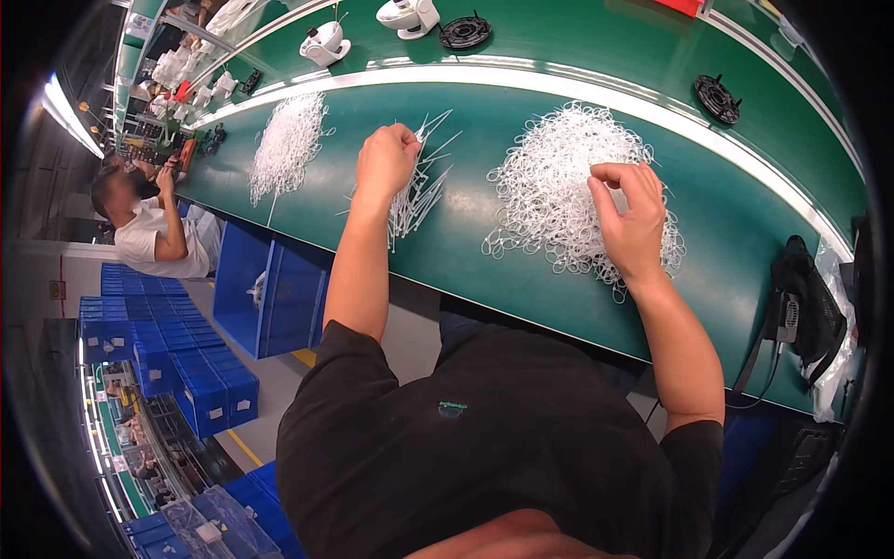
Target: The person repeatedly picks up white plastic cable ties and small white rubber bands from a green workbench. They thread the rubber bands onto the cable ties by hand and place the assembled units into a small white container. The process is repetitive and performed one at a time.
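My left hand [387, 160] is closed, with thumb and fingertips brought together at the upper edge of a small heap of straight white cable ties [417, 197]. What lies in that pinch is too small to make out. Over the right side of a large pile of white ties bent into loops [559, 186] is my right hand [633, 219]. Its fingers are curled, and the index fingertip and thumb meet or nearly meet; anything between them cannot be made out. Farther left along the green table lies another pile of white ties [287, 149].
Black round parts [717, 99] and white housings [324, 43] stand on the conveyor behind the table [447, 252]. A black bag [808, 312] lies at the right end. Blue bins [270, 293] stand at the left, where a co-worker [163, 233] sits.
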Tool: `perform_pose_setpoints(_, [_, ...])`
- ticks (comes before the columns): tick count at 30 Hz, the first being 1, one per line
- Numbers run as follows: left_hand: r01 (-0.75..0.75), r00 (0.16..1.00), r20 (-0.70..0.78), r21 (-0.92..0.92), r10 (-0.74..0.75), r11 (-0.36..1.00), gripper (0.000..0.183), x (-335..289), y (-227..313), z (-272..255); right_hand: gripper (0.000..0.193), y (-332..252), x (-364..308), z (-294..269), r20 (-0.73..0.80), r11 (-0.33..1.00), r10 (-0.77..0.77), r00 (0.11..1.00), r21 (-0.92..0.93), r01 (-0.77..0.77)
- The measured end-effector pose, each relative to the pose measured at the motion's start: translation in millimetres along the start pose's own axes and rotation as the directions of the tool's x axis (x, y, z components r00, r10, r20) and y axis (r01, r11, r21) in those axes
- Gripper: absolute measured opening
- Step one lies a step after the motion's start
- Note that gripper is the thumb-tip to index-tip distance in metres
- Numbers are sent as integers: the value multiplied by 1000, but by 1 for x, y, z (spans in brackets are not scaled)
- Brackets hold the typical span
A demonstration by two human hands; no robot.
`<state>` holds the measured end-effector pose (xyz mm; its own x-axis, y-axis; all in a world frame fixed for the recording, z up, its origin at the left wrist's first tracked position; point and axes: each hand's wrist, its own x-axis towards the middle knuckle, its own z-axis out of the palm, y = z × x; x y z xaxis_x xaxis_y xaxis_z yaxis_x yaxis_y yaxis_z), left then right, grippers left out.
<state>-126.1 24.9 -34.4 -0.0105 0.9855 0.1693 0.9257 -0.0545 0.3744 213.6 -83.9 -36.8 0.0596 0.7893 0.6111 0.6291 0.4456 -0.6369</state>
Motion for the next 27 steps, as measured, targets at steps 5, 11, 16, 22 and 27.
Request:
perform_pose_setpoints(5, [3, 999, -36, 104, 1, 995, 13, 13, 7, 11, 7, 1, 0, 0, 7, 1000, -6, 1000, -7, 6])
perform_pose_setpoints(11, [-24, 1000, 3, 162, 24, 986, 11, 16, 8, 16, 7, 3, 0, 0, 25, 1000, -8, 1000, -4, 9])
perform_pose_setpoints(16, [-66, 997, -23, 172, 71, 983, 8, 15, 1, 25, 7, 3, -2, 1, 18, 1000, -30, 999, -1, 30])
perform_pose_setpoints(22, [-199, 950, -231, 74, 211, 977, 6, 10, 33, 11, 8, 3, -1, 0, 2, 1000, -22, 1000, 14, 22])
perform_pose_setpoints(27, [-214, 953, -220, 2, 209, 977, 7, 22, 37, 16, 8, 4, -1, 0, 17, 999, -38, 999, 27, 37])
